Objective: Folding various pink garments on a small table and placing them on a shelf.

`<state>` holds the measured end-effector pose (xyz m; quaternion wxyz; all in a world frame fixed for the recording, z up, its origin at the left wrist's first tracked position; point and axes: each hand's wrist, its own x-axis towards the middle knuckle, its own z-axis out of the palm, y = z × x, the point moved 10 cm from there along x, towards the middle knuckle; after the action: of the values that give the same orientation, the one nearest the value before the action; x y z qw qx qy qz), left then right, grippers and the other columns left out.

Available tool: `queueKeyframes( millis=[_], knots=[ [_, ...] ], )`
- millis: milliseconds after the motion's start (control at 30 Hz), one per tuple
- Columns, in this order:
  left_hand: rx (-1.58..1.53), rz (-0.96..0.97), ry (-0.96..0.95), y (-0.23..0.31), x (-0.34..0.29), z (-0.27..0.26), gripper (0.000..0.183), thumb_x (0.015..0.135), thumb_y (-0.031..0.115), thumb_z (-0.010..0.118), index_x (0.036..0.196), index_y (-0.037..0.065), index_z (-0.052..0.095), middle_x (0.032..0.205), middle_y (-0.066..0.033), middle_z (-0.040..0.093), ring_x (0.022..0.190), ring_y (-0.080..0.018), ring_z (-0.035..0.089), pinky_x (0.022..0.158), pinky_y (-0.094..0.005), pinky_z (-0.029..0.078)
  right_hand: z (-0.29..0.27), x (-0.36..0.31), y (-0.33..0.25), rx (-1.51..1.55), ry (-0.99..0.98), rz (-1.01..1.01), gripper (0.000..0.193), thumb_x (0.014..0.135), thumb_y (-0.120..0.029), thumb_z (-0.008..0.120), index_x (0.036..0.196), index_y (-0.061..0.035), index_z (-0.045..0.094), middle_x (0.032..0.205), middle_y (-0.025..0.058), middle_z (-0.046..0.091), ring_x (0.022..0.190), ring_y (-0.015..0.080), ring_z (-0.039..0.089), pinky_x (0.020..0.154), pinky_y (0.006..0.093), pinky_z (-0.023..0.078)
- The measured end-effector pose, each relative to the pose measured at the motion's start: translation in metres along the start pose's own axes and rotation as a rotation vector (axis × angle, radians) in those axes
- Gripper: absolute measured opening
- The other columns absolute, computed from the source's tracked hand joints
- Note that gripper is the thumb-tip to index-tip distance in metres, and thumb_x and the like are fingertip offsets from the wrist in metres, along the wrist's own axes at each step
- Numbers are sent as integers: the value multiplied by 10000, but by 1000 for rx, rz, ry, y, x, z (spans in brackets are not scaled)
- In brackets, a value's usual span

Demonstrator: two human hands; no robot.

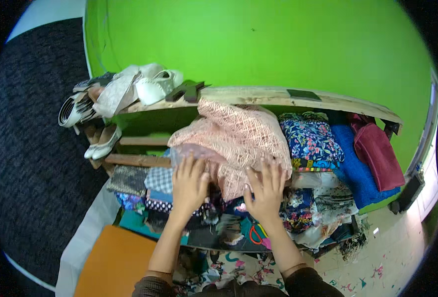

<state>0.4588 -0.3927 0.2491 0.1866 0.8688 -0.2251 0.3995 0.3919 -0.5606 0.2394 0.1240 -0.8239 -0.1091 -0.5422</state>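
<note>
Green paint is covering the wall [258, 44] behind a rough wooden shelf unit [273, 95], whose top board is carrying a dark flat block [303, 94] and, at its left end, white shoes [158, 85] lying beside a pale strap or bag. A pink lace cloth [238, 136] is lying on top of a stack of folded fabrics on the middle level, and both hands are resting on its near edge. The left hand [189, 185] is lying palm down with fingers spread narrowly, pressing the cloth's lower left part; the right hand [266, 193] is lying flat just beside it with fingers fanned wider, touching the cloth's lower right hem. Neither hand is closing around anything. A floral blue fabric [310, 141], a blue towel [357, 173] and a maroon pouch [380, 156] are sitting to the right of the cloth. Checked and dotted fabrics [159, 180] are stacking up to the left. An orange surface [115, 265] is showing at the lower left, and a dark textured carpet [35, 148] is filling the left side.
</note>
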Motion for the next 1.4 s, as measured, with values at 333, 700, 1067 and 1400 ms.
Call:
queueKeyframes(
  millis=[333,700,1067,1400],
  knots=[
    [453,-305,-104,38,-152,-11,439,867,331,451,1244,109,469,1347,-124,368,1247,-313,320,1006,-509,216,42,-96,-45,147,-539,-3,575,801,-219,508,1322,-47,335,1393,209,228,1295,377,192,1028,543,141],
    [752,-953,-217,43,-411,-135,445,841,350,478,1218,114,498,1326,-121,401,1230,-298,356,1009,-503,222,4,-269,-271,606,-923,-530,493,866,-226,425,1314,-36,344,1378,192,281,1295,336,225,1025,536,172],
    [977,-1513,-108,153,-656,-312,423,820,313,480,1179,95,521,1271,-139,453,1185,-306,402,992,-504,251,-213,-438,-486,1059,-1042,-1171,448,863,-255,439,1265,-61,415,1308,169,392,1242,325,321,994,537,246],
    [989,-1950,-155,252,-829,-389,479,768,340,554,1148,50,525,1185,-165,499,1131,-312,434,954,-479,293,-351,-595,-559,1256,-1288,-1575,324,818,-252,487,1092,-88,540,930,133,612,814,313,596,798,448,423]
  ],
)
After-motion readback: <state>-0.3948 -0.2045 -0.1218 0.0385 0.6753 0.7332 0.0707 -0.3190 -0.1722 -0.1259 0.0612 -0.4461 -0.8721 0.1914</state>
